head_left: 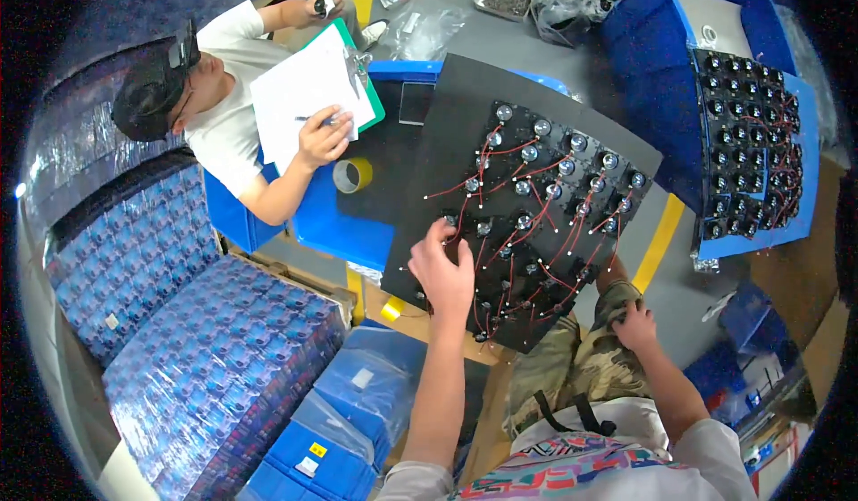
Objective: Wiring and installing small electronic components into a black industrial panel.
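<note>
A black board (545,117) lies in front of me, with rows of small round clear-topped parts (524,222) on it. Thin red wires with small white ends run from these parts. Over the board's left side, the fingers of my left hand (443,273) close round one small round part (450,221); the fingertips partly cover it. My right hand (636,326) rests on the knee of my camouflage trousers, holding nothing, its fingers laid over the cloth.
Across from me, a person writes on paper on a green clipboard (379,108). A tape roll (352,176) sits near the blue bin edge. At right, a blue bin (657,32) stands by a second board of parts (746,143). Wrapped boxes (223,340) are stacked at left.
</note>
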Available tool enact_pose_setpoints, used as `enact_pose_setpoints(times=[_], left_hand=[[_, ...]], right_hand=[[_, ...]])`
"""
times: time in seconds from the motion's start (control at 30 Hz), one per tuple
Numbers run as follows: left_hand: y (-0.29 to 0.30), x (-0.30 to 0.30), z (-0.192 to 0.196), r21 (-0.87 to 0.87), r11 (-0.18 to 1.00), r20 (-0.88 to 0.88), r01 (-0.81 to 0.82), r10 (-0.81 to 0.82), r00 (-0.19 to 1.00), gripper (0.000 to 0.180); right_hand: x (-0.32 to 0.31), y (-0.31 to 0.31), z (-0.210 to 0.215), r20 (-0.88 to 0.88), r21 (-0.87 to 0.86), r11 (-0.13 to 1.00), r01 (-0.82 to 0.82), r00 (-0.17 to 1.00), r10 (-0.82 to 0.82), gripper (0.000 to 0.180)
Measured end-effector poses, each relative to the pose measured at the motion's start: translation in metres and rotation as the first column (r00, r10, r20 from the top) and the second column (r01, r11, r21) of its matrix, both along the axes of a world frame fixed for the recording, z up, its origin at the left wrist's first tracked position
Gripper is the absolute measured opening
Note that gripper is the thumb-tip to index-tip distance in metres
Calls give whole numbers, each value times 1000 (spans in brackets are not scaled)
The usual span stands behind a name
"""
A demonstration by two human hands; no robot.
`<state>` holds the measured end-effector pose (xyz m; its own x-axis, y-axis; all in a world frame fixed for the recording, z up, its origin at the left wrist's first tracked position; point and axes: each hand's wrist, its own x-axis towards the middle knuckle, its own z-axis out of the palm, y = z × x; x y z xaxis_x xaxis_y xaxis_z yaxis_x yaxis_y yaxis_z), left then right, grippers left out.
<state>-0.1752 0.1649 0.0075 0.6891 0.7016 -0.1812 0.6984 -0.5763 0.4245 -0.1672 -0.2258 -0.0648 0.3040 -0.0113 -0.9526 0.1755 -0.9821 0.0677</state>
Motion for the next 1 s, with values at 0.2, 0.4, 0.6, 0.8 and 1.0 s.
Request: enact_pose_setpoints(times=[0.2,0.4,0.6,0.8,1.0], left_hand=[[-13,-1,-13,-96,994,68,-60,67,995,56],[-20,13,-13,-101,994,-52,-28,23,998,61],[-24,17,-17,-95,995,-106,-26,16,994,64],[-28,25,-12,-74,997,-100,-8,1,995,64],[-29,27,-19,-37,999,-123,30,-34,992,65]], right_hand=[[4,7,4,-53,-23,999,23,998,-24,87],[-9,-12,-8,37,4,1000,-4,999,4,78],[5,5,3,-97,-67,998,15,995,-22,88],[3,2,3,-51,-27,999,40,998,-42,86],[6,5,5,-56,-34,998,59,997,-60,85]])
